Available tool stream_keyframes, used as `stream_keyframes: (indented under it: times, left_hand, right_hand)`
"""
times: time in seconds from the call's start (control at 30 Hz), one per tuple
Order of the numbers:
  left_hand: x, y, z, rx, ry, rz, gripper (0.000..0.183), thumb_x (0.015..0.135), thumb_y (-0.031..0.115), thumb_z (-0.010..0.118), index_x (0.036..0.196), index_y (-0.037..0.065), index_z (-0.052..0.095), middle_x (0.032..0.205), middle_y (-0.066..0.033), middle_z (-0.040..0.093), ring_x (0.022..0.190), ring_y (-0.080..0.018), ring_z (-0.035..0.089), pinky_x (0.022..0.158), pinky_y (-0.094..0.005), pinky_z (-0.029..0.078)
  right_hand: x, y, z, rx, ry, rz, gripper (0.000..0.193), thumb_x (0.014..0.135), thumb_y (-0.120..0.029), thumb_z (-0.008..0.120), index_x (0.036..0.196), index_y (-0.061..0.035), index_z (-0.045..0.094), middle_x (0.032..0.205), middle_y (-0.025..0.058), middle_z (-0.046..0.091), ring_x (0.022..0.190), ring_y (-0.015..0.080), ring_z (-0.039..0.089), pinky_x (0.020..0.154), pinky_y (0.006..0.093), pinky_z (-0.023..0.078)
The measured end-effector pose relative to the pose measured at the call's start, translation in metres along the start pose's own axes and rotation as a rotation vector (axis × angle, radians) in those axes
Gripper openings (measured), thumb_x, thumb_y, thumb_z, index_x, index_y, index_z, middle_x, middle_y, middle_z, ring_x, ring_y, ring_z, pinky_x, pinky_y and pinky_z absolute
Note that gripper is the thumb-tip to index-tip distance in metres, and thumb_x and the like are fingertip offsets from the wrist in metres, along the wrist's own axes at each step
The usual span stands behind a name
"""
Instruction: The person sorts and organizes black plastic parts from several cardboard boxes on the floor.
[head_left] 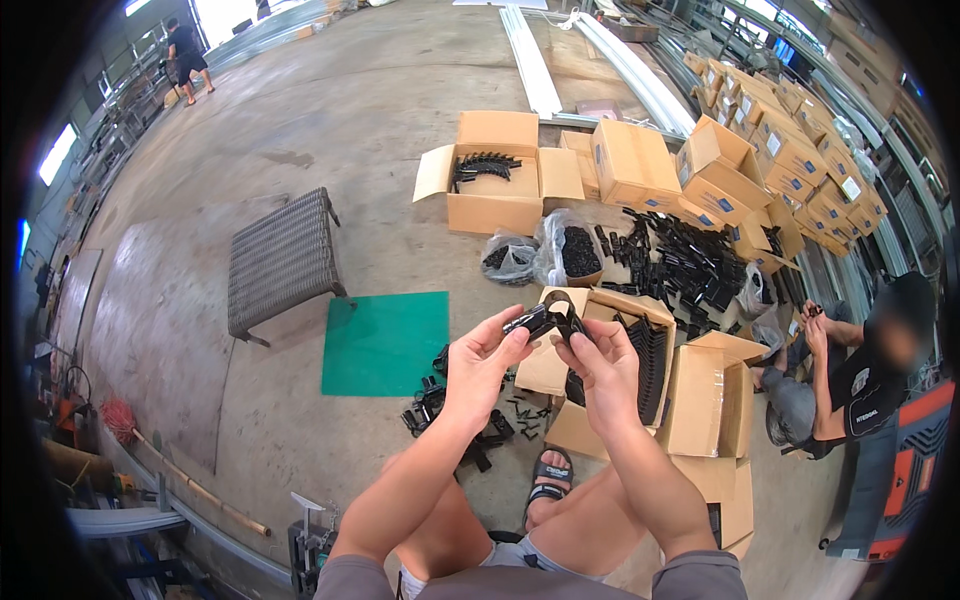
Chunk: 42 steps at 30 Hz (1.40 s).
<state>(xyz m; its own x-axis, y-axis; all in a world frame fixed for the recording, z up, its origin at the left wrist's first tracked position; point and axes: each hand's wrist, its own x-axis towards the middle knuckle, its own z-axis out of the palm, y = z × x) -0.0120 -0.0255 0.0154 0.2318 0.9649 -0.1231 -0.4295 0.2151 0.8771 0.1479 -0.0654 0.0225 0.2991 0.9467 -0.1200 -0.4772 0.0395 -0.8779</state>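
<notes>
Held up in front of me, a glossy black tubular piece (532,321) is gripped between the thumb and fingers of my left hand (480,358). My right hand (606,366) pinches a black curved piece with a ring-like end (562,305). The two pieces meet or overlap between my hands; I cannot tell whether they are joined. Below my right hand, an open cardboard box (541,372) holds rows of black curved parts (649,362). Loose black fittings (425,410) and small black pins (527,418) lie on the floor below my left hand.
A green mat (385,345) and a woven stool (282,265) stand left. Ahead are an open carton (495,212), bags of small black parts (580,252) and a heap of black parts (690,262). At right, a seated co-worker (850,370) handles something small beside an orange-and-grey case (900,480).
</notes>
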Motion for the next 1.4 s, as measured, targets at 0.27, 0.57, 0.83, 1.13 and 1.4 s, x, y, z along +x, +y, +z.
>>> stream_keyframes:
  times: [0.27, 0.57, 0.83, 1.13, 1.4]
  left_hand:
    - [-0.021, -0.003, 0.011, -0.394, 0.011, 0.231, 0.059, 0.087, 0.006, 0.074, 0.139, 0.000, 0.047, 0.134, -0.0155, 0.058, 0.118, -0.0184, 0.059, 0.103, -0.0333, 0.047]
    - [-0.019, 0.011, 0.008, -0.423, 0.035, 0.246, 0.054, 0.091, 0.008, 0.069, 0.140, 0.003, 0.045, 0.129, -0.0167, 0.058, 0.116, -0.0240, 0.060, 0.097, -0.0372, 0.053]
    - [-0.020, 0.011, -0.003, -0.272, 0.049, 0.270, 0.039, 0.091, 0.001, 0.066, 0.130, 0.001, 0.057, 0.125, -0.0209, 0.061, 0.110, -0.0269, 0.064, 0.091, -0.0407, 0.058]
    - [-0.025, 0.037, -0.018, 0.207, 0.200, 0.408, 0.035, 0.085, -0.006, 0.071, 0.120, -0.003, 0.067, 0.104, -0.0096, 0.072, 0.077, -0.0034, 0.057, 0.072, -0.0191, 0.048]
    - [-0.021, 0.045, -0.060, 0.333, 0.222, 0.413, 0.035, 0.084, -0.007, 0.072, 0.118, -0.003, 0.067, 0.100, -0.0082, 0.072, 0.076, -0.0025, 0.057, 0.070, -0.0184, 0.049]
  right_hand:
    - [-0.024, 0.018, 0.020, 0.238, -0.152, -0.094, 0.029, 0.090, -0.003, 0.068, 0.111, -0.0014, 0.048, 0.113, 0.0146, 0.062, 0.104, 0.0241, 0.065, 0.093, 0.0363, 0.055]
    - [-0.032, 0.038, 0.022, -0.047, -0.247, -0.136, 0.039, 0.084, 0.008, 0.071, 0.113, -0.0024, 0.047, 0.112, 0.0101, 0.062, 0.104, 0.0160, 0.061, 0.090, 0.0296, 0.052]
    - [-0.032, 0.028, 0.034, -0.151, -0.310, -0.174, 0.062, 0.091, -0.006, 0.068, 0.143, -0.0022, 0.033, 0.117, 0.0140, 0.062, 0.104, 0.0180, 0.062, 0.090, 0.0323, 0.052]
    - [0.031, 0.029, -0.023, -0.479, -0.022, 0.045, 0.040, 0.104, -0.030, 0.046, 0.129, 0.0005, 0.051, 0.105, 0.0124, 0.066, 0.087, 0.0171, 0.066, 0.073, 0.0289, 0.053]
    - [0.067, 0.145, -0.093, -1.699, -0.699, 0.393, 0.025, 0.087, -0.018, 0.059, 0.094, 0.0034, 0.071, 0.085, 0.0221, 0.071, 0.085, 0.0323, 0.071, 0.075, 0.0402, 0.056]
